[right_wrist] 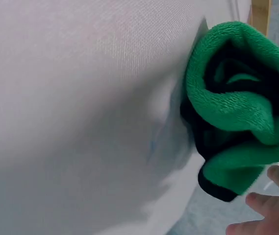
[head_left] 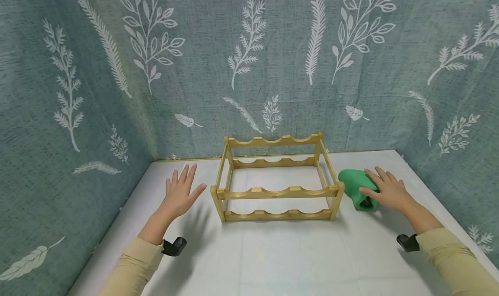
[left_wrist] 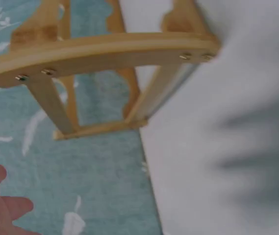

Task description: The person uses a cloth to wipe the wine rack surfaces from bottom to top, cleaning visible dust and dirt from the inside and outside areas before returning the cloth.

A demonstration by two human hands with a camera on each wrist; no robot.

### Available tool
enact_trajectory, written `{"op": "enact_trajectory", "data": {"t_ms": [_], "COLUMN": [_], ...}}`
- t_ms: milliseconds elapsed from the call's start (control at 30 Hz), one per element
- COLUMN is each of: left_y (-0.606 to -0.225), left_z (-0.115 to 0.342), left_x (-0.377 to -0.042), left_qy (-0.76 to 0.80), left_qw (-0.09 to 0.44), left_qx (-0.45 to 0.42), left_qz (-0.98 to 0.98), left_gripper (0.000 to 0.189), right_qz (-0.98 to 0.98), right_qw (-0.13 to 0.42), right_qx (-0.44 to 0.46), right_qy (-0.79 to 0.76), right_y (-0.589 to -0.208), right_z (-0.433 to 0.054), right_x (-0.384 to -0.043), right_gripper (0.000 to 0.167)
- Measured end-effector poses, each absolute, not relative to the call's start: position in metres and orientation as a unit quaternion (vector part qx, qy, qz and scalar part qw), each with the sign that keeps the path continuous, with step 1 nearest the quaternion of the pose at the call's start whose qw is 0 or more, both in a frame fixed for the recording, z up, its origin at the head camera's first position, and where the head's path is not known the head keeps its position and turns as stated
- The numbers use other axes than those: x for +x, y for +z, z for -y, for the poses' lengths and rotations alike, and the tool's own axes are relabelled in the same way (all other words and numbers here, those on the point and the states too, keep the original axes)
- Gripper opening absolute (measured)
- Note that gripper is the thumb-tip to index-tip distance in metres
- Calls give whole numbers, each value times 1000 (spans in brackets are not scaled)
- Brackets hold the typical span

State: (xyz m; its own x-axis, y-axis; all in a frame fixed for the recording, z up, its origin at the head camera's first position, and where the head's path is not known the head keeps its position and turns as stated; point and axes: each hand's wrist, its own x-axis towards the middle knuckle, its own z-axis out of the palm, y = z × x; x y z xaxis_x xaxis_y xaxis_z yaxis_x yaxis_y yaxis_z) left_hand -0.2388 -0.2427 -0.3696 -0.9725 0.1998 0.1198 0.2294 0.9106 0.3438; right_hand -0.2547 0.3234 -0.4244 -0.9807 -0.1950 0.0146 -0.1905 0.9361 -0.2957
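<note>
1. Cloth [head_left: 355, 184], green with black edging, lies crumpled and folded over on itself on the white tabletop [head_left: 288, 252], near the right edge and toward the far right corner.
2. Over its right side I hold my right hand [head_left: 390, 194], fingers stretched out and slightly apart, the thumb reaching across toward the front of the folds. I am not gripping it; whether my fingertips touch it I cannot tell.
3. Just left of the cloth, about midway between the tabletop's left and right edges and close to its far edge, stands a pale wooden rack [head_left: 274, 194]. It is upright, with two levels of scalloped rails, front and back.
4. Screw heads [left_wrist: 48, 72] show on the end of the rack in the left wrist view.
5. Beyond the rack's left end I hold my left hand [head_left: 179, 195] above the left part of the tabletop, empty, its fingers straight and spread, the thumb pointing toward the rack without meeting it. Its shadow falls on the white surface.
6. Both my sleeves [head_left: 130, 261] are beige, with a small black device [head_left: 174, 246] at each wrist.
7. Behind the far edge and along both sides hangs teal fabric [head_left: 210, 44] printed with white leaves and sprigs.
</note>
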Motion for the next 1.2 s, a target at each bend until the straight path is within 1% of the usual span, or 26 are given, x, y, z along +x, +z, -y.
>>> {"op": "enact_trajectory", "data": {"t_ms": [100,267,433,567,633,767,933,1067,1200], "left_y": [-364,-365,-365,-365,-366,-367,-370,-371,-370], "left_z": [232,212,199,191,189,187,188,189,187], "left_x": [-246,-259,-268,-274,-277,-278,-279,-280,-279], "left_qy": [-212,-263,-282,-295,-296,-291,-294,-298,-292], "left_qw": [45,23,-1,-11,-14,-25,-31,-43,-63], "left_qx": [-122,-125,-113,-108,-111,-109,-102,-99,-91], "left_qz": [968,956,953,949,949,950,950,948,950], "left_gripper": [71,71,73,73,72,70,71,78,81], "right_qz": [-983,-976,-964,-959,-958,-958,-965,-968,-964], "right_qw": [3,-3,18,41,45,33,12,9,17], "right_qx": [-93,-84,-76,-73,-69,-63,-49,-42,-45], "right_qy": [-159,-199,-255,-270,-274,-276,-257,-249,-261], "right_y": [-428,-434,-446,-458,-462,-466,-466,-465,-462], "right_z": [-325,-323,-318,-310,-305,-296,-285,-281,-282], "right_x": [-258,-263,-268,-271,-272,-271,-272,-275,-277], "right_gripper": [82,84,87,90,90,87,76,71,70]}}
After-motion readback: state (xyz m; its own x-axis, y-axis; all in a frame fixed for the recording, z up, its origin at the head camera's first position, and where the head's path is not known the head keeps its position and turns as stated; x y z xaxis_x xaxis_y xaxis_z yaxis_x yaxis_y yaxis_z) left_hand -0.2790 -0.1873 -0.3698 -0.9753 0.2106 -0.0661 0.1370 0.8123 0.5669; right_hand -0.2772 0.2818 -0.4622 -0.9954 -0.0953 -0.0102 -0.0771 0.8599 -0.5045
